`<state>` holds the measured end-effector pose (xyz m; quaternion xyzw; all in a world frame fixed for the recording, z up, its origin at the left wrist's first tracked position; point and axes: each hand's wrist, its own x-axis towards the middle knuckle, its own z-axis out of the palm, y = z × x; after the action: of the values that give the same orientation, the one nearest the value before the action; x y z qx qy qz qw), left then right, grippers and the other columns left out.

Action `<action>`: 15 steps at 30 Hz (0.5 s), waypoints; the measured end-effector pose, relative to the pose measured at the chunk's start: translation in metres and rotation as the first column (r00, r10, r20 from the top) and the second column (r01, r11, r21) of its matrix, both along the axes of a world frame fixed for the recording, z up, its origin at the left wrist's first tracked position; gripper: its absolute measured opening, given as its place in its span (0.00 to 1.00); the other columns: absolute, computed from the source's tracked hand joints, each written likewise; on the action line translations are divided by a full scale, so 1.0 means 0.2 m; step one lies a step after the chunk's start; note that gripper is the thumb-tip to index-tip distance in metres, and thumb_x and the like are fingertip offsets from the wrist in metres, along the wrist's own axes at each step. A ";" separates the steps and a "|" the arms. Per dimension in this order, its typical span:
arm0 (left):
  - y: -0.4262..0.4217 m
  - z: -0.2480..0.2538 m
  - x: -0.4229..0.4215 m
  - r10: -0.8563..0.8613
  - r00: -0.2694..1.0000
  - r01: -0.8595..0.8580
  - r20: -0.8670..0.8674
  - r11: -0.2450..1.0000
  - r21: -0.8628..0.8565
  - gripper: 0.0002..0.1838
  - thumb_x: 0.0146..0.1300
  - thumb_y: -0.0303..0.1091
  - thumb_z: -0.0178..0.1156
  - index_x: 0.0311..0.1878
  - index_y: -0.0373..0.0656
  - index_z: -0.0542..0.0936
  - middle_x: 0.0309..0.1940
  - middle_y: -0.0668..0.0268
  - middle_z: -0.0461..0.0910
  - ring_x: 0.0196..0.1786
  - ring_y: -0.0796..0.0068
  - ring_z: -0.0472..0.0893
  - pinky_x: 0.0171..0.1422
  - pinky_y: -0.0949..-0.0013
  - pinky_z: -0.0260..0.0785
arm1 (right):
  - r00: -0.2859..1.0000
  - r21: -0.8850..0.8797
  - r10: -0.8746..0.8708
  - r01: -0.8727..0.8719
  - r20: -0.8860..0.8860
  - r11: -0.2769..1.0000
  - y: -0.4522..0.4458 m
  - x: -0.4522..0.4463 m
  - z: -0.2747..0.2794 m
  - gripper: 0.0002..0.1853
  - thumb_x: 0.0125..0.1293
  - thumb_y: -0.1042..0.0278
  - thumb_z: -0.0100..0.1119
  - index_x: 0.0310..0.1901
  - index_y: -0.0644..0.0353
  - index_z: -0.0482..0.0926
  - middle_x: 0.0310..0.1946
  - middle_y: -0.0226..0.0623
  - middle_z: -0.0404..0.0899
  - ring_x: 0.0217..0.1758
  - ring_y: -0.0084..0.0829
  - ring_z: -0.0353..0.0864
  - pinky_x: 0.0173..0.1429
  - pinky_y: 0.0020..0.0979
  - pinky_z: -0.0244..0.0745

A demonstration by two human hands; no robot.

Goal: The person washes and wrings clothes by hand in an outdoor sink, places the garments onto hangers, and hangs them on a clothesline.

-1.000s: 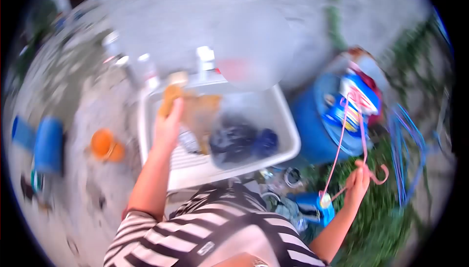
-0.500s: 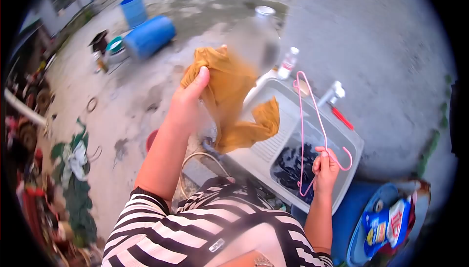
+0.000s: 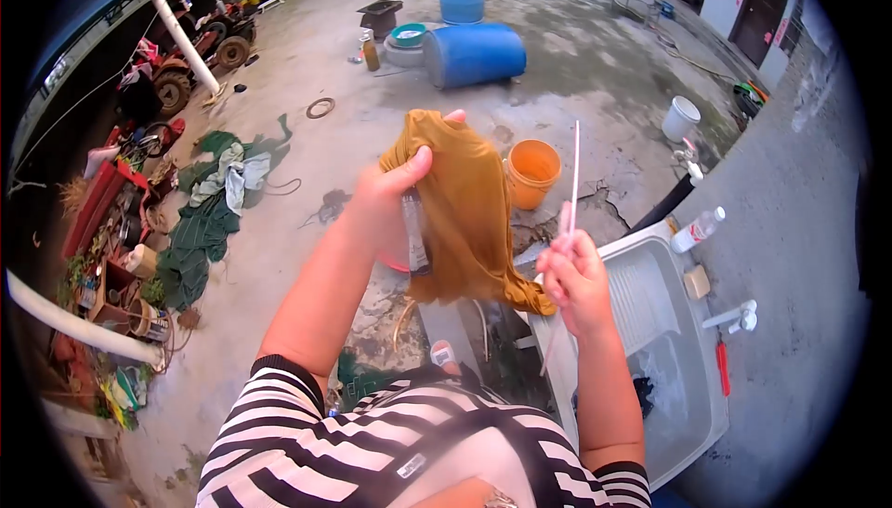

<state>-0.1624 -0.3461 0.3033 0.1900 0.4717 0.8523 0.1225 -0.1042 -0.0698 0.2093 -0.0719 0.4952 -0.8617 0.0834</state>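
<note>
A mustard-brown garment (image 3: 465,201) hangs from my left hand (image 3: 388,192), pinched at its upper edge between thumb and fingers. A pale label strip shows by its left side. My right hand (image 3: 578,280) is closed on a thin pink clothes hanger (image 3: 575,169), which I see nearly edge-on. That hand is just right of the garment's lower end, in front of the washboard sink (image 3: 641,271). Whether the hanger touches the cloth I cannot tell.
Dark cloth (image 3: 643,396) lies in the sink's water. A bottle (image 3: 697,229), a soap block (image 3: 696,282) and a tap (image 3: 734,316) are along the wall side. An orange bucket (image 3: 532,176) stands ahead; a blue barrel (image 3: 476,54) lies beyond.
My view has turned left, towards the yard. The hanger has left its place over the sink, turned edge-on and come close to the garment, which now hangs straighter.
</note>
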 end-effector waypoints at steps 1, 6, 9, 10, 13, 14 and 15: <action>-0.07 -0.03 -0.02 0.014 1.000 -0.014 0.000 1.000 0.000 0.32 0.77 0.45 0.55 0.78 0.43 0.62 0.70 0.59 0.71 0.71 0.61 0.72 0.76 0.55 0.63 | 1.000 0.001 0.023 -0.023 0.005 1.000 -0.13 -0.08 0.04 0.08 0.73 0.74 0.58 0.50 0.57 0.71 0.35 0.32 0.78 0.21 0.13 0.65 0.20 0.16 0.55; -0.49 -0.05 -0.09 0.072 0.997 -0.075 0.040 0.992 0.097 0.32 0.77 0.46 0.55 0.77 0.41 0.63 0.69 0.57 0.73 0.70 0.60 0.74 0.76 0.55 0.64 | 0.981 0.055 0.193 -0.193 0.003 0.980 -0.65 -0.46 0.22 0.09 0.76 0.63 0.59 0.51 0.52 0.71 0.33 0.24 0.73 0.22 0.12 0.63 0.21 0.15 0.53; -0.69 0.00 -0.07 0.071 0.994 -0.066 -0.089 0.996 0.055 0.29 0.78 0.44 0.54 0.75 0.39 0.67 0.68 0.58 0.74 0.69 0.63 0.75 0.75 0.58 0.64 | 0.920 0.103 0.385 -0.390 0.065 0.915 -0.93 -0.59 0.30 0.14 0.78 0.52 0.56 0.54 0.51 0.70 0.35 0.22 0.71 0.25 0.11 0.62 0.23 0.17 0.53; -0.74 -0.02 -0.06 0.104 0.985 -0.112 -0.138 0.992 -0.050 0.29 0.78 0.42 0.54 0.76 0.40 0.66 0.68 0.60 0.75 0.68 0.65 0.75 0.75 0.59 0.64 | 0.876 0.123 0.473 -0.481 0.092 0.868 -1.01 -0.62 0.29 0.16 0.78 0.50 0.56 0.54 0.51 0.70 0.35 0.21 0.70 0.25 0.11 0.62 0.23 0.17 0.53; -0.87 -0.14 -0.01 0.200 0.953 -0.263 -0.229 0.921 -0.289 0.26 0.77 0.33 0.54 0.76 0.39 0.66 0.69 0.64 0.75 0.68 0.72 0.75 0.75 0.64 0.63 | 0.832 0.110 0.528 -0.548 0.169 0.829 -1.23 -0.70 0.21 0.23 0.75 0.44 0.56 0.61 0.52 0.72 0.44 0.29 0.77 0.36 0.22 0.77 0.34 0.25 0.74; -0.87 -0.18 0.01 0.230 0.932 -0.296 -0.280 0.930 -0.219 0.25 0.77 0.32 0.55 0.73 0.38 0.69 0.71 0.64 0.72 0.70 0.72 0.71 0.75 0.63 0.62 | 0.815 0.083 0.543 -0.567 0.203 0.820 -1.30 -0.72 0.21 0.25 0.75 0.44 0.57 0.63 0.52 0.72 0.46 0.31 0.78 0.39 0.25 0.81 0.37 0.28 0.79; -0.89 -0.23 0.03 0.283 0.886 -0.388 -0.368 0.886 -0.253 0.25 0.75 0.32 0.57 0.73 0.38 0.69 0.71 0.62 0.71 0.71 0.68 0.71 0.75 0.61 0.62 | 0.780 0.123 0.589 -0.619 0.211 0.776 -1.37 -0.73 0.24 0.27 0.74 0.46 0.57 0.65 0.56 0.73 0.50 0.36 0.80 0.52 0.33 0.82 0.47 0.38 0.83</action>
<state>-0.1568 -0.5239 0.2574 0.2179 0.6426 0.7304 -0.0779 -0.2508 -0.3440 0.2569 -0.1497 0.5155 -0.7419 0.4018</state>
